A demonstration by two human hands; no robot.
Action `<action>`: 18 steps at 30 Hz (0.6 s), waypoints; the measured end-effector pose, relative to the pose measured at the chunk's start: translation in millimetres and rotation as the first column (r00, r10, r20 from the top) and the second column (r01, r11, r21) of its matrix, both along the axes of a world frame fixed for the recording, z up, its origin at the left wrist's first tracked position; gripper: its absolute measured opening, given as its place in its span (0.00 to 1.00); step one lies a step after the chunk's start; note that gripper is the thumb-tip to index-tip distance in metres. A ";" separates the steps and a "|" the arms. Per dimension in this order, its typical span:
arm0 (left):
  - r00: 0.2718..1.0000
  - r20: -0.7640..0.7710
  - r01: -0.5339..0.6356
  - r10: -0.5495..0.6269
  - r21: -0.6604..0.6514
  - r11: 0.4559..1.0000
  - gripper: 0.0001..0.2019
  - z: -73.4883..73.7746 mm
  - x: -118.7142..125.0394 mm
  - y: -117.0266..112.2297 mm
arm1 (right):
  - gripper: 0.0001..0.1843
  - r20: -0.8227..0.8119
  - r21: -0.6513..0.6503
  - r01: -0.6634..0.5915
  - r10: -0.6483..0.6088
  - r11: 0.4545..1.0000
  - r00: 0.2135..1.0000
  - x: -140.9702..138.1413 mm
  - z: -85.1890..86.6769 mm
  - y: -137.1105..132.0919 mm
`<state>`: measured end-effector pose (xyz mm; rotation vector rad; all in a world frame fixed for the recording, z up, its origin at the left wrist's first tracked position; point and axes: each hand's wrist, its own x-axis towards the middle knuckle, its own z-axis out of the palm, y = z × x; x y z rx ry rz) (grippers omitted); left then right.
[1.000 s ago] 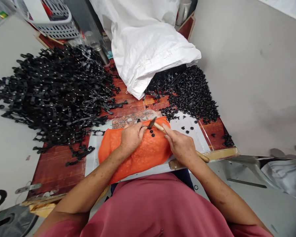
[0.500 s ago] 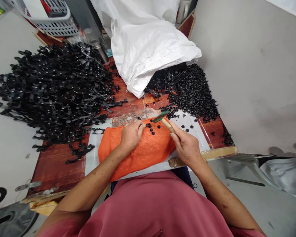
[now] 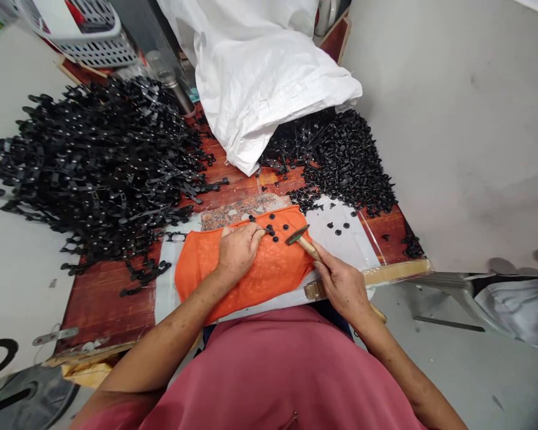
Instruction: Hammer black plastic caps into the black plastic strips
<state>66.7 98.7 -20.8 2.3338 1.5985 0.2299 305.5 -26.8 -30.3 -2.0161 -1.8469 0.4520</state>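
On the orange cloth (image 3: 260,278) in front of your torso, your L hand (image 3: 238,251) sits palm-down, fingers curled, thumb drawn in toward the index. A cluster of small black studs (image 3: 275,239) lies right at its tips; can't tell if you've got hold of one, since the hand hides it.

Your R hand (image 3: 346,288) is wrapped firmly round the wooden handle of the hammer (image 3: 309,248), w/ the butt end poking out past your wrist. The hammer head is up-left of your R fist, over the cloth's R part, btwn your two hands & nearer the R. Can't tell if it's touching the cloth. Two more studs lie apart on the cloth, btwn your L fingertips & the head.

Just beyond the cloth's far edge: a speckled stone slab (image 3: 269,204). To the R, a few loose black studs (image 3: 338,232) lie on the white board (image 3: 356,245), w/ a big stud pile (image 3: 349,164) behind. Far L, well clear of your L hand: a heap of black straps (image 3: 103,167).
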 end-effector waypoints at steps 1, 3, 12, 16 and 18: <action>1.000 -0.002 0.001 -0.001 0.004 1.000 0.16 -0.7 0.0 -0.4 | 0.26 0.003 0.001 0.001 -0.001 1.000 1.000 0.1 -0.3 0.6; 1.000 -0.004 0.003 -0.003 0.015 1.000 0.16 -2.2 -0.2 -1.1 | 0.26 0.015 0.000 0.005 -0.005 1.000 1.000 0.2 -0.5 1.3; 0.999 -0.052 0.010 -0.008 0.037 0.999 0.15 -0.2 0.3 -0.8 | 0.26 0.023 -0.014 0.009 -0.009 1.000 1.000 -0.4 0.0 1.0; 0.998 -0.065 0.014 -0.011 0.050 0.999 0.16 -1.0 1.0 -1.2 | 0.26 0.028 -0.031 0.010 -0.009 0.999 1.000 0.7 0.6 1.5; 0.997 -0.072 0.024 -0.020 0.065 0.998 0.17 -1.2 1.5 -1.2 | 0.26 0.045 -0.024 -0.002 0.003 1.000 0.999 1.9 2.4 2.6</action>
